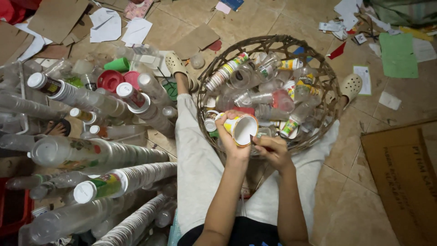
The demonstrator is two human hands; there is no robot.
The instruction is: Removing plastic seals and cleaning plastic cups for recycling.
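Observation:
My left hand grips a printed plastic cup with a white inside, its mouth turned toward me. My right hand is just right of it, fingers curled at the cup's rim, apparently pinching something small that I cannot make out. Both hands hover over the near edge of a round woven basket that sits between my legs and holds several clear and printed plastic cups. My grey trousers and beige clogs frame the basket.
Long nested stacks of clear cups lie at my left, tops pointing toward me. Red and green lids sit behind them. Cardboard sheets and scattered paper scraps cover the tiled floor.

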